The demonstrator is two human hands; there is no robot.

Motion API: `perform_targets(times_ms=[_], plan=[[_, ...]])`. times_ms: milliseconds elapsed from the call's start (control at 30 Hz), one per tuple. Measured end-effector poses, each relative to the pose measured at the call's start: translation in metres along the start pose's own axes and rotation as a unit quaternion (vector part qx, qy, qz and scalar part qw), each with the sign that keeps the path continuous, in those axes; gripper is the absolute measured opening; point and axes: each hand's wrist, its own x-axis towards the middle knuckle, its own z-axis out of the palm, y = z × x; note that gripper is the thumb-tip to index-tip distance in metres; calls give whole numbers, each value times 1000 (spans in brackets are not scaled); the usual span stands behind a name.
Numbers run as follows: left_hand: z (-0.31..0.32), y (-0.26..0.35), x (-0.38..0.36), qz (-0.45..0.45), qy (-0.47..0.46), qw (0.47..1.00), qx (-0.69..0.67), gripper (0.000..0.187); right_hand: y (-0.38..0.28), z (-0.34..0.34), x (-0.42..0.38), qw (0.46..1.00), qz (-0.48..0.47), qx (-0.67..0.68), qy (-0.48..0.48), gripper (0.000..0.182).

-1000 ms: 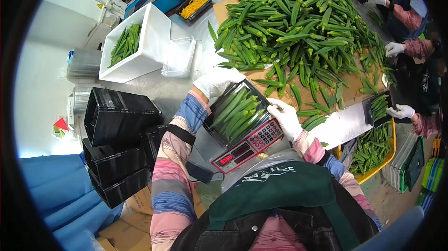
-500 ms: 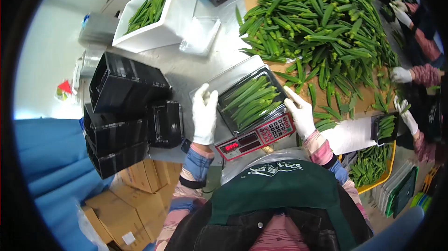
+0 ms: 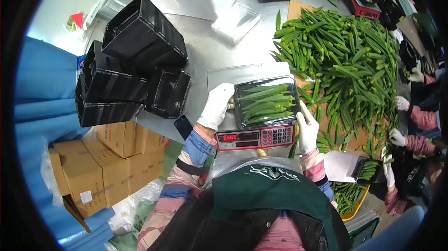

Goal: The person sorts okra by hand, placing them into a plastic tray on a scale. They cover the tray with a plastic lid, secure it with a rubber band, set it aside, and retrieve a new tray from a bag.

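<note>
A black tray of okra [image 3: 266, 104] lies over the platform of a red digital scale [image 3: 254, 138], with what looks like a clear lid across its top. The green pods rest side by side in it. My left hand [image 3: 217, 106], in a white glove, grips the tray's left edge, fingers partly hidden by it. On the opposite side my right hand [image 3: 307, 128], also gloved, has its thumb and fingers at the lower right corner of the tray. Red digits on the scale's display appear to read 0.460.
A large okra heap [image 3: 345, 59] covers the table at right. Stacked black trays [image 3: 144, 36] and a phone [image 3: 183, 127] lie left. Behind are a white foam box [image 3: 200, 1] and a clear container [image 3: 235, 23]. Co-workers' gloved hands [image 3: 397, 137] are at far right.
The tray has turned from slanted to nearly level with the scale, both hands moving with it. The display went from about 0.445 to 0.460. My view has shifted too.
</note>
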Motion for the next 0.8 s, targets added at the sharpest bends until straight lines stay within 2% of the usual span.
perform_targets(times_ms=[33,133,233,433,533,633,667,800], plan=[[-1,2,0,-4,-22,1000,11,23,2,0,1,1000,-12,-4,0,45],[0,10,7,-69,-111,981,-143,24,8,-2,1,999,-41,-15,-3,44],[4,7,9,-101,-137,951,-257,25,7,-4,-1,1000,0,27,-14,44],[-11,7,7,-138,-213,924,-287,26,3,-7,-4,999,16,45,-24,45],[-4,22,0,-162,-203,928,-267,24,3,-7,-2,997,26,66,-34,45],[-27,-3,19,-171,-167,932,-273,26,-1,1,0,998,20,58,-33,45],[-27,-12,20,-131,-140,950,-247,23,-3,3,-1,998,16,50,-27,44],[-7,-3,0,-83,-41,989,-117,18,-8,6,-5,998,26,60,-25,44]])
